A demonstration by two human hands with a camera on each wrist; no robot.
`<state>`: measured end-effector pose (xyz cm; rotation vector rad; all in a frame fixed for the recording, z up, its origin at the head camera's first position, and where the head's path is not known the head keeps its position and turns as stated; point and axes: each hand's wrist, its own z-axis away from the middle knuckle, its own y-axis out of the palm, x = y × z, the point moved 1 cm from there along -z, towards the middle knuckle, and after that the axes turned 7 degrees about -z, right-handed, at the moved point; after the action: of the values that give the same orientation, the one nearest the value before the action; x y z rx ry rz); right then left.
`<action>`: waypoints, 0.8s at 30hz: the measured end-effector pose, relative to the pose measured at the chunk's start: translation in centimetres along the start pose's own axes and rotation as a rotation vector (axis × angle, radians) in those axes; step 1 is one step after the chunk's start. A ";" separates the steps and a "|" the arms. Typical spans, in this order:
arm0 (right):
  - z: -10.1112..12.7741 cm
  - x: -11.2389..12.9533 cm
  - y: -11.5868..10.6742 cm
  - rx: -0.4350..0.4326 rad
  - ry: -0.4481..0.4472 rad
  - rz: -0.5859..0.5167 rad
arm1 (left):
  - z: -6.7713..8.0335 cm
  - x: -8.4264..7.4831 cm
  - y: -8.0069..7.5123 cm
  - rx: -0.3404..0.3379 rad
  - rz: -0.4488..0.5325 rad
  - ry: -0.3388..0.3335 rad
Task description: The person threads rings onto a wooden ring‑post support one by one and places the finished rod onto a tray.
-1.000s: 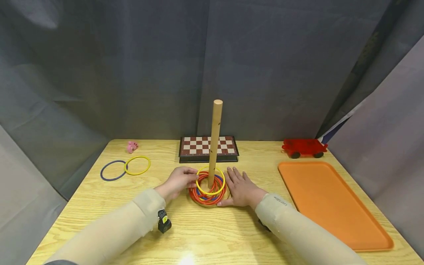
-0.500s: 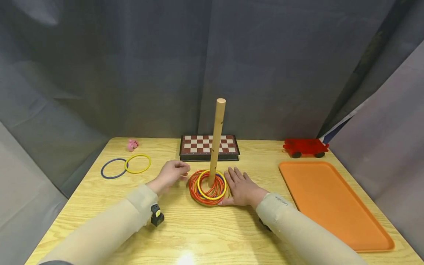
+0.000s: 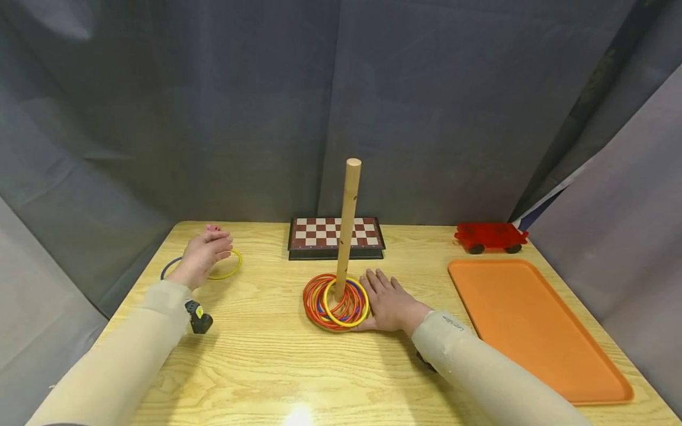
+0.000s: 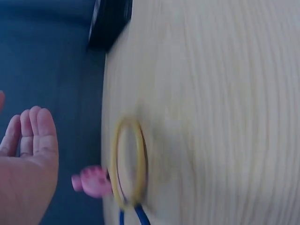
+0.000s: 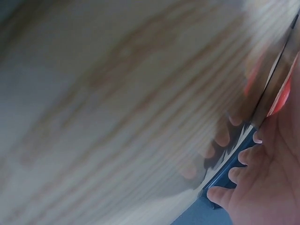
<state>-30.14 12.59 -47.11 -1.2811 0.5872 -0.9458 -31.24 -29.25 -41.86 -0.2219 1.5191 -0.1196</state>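
My left hand (image 3: 201,257) hovers at the left of the table, its fingers loosely extended and holding nothing. Beneath it in the head view lie a yellow ring (image 3: 240,263) and a partly hidden blue ring (image 3: 163,272), overlapping each other. The left wrist view has that yellow ring (image 4: 141,154) near a pink pig-like toy (image 4: 93,181). A wooden peg (image 3: 348,231) stands upright at the centre, with a pile of red, yellow and blue rings (image 3: 311,296) around its foot. My right hand (image 3: 393,303) rests spread out beside the pile, its thumb at the pile's front right.
Behind the peg is a checkered game board box (image 3: 314,236). A red toy car (image 3: 490,236) stands at the back right, behind an orange tray (image 3: 538,331). Grey curtains (image 3: 240,112) hang round the wooden table (image 3: 256,367).
My left hand has let go of the yellow ring at the peg and moved left over the two loose rings. That ring lies on the pile. My right hand has stayed put.
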 end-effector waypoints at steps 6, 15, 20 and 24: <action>0.1 0.0 0.0 0.006 0.002 -0.006 | -0.5 2.2 -3.6 -0.081 -0.053 -0.036; 0.2 0.0 -0.1 0.008 0.001 0.001 | -0.9 6.3 -6.3 -0.135 -0.266 -0.143; 0.3 0.1 -0.1 0.011 -0.004 -0.012 | -0.9 7.1 -6.5 -0.095 -0.301 -0.192; 0.4 0.0 -0.1 0.017 0.001 -0.018 | -0.9 6.8 -6.1 -0.101 -0.379 -0.196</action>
<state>-29.86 12.76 -46.95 -1.2730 0.5683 -0.9644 -31.40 -36.69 -47.19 -0.5854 1.2756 -0.3138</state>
